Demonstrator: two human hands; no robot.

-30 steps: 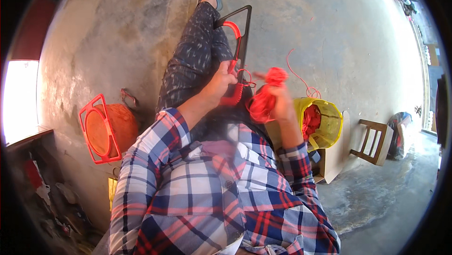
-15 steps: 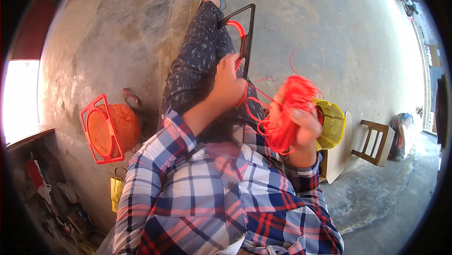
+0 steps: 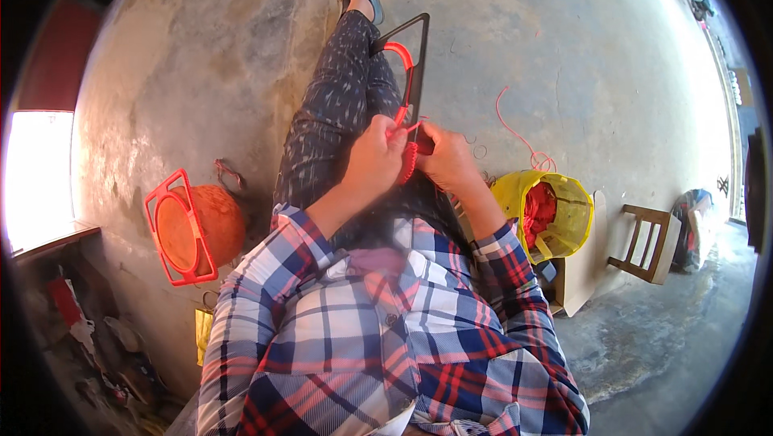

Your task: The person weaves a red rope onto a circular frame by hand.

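Note:
Across my lap stands a black frame with rounded corners (image 3: pixel 422 61), partly wrapped in red cord (image 3: pixel 397 51). My left hand (image 3: pixel 375 156) is closed at the lower part of the frame, its fingers pinching the red cord. Close beside it, my right hand (image 3: pixel 452 161) is also closed, with fingertips meeting a short red strand (image 3: pixel 414 125) that runs between the hands. Tightly wound red coils (image 3: pixel 409 164) show between the two hands. Fingers and palms hide the frame's near end.
To the right is a yellow bucket (image 3: pixel 578 231) with red material inside; loose red cord (image 3: pixel 515 132) trails on the floor beyond it. A wooden stool (image 3: pixel 644 244) stands farther right. At left, a red frame (image 3: pixel 183 231) leans on an orange round object (image 3: pixel 219 227).
My right hand has moved left to the frame, and the large red cord bundle is no longer in it. The yellow bucket shows more fully. The frame has shifted slightly.

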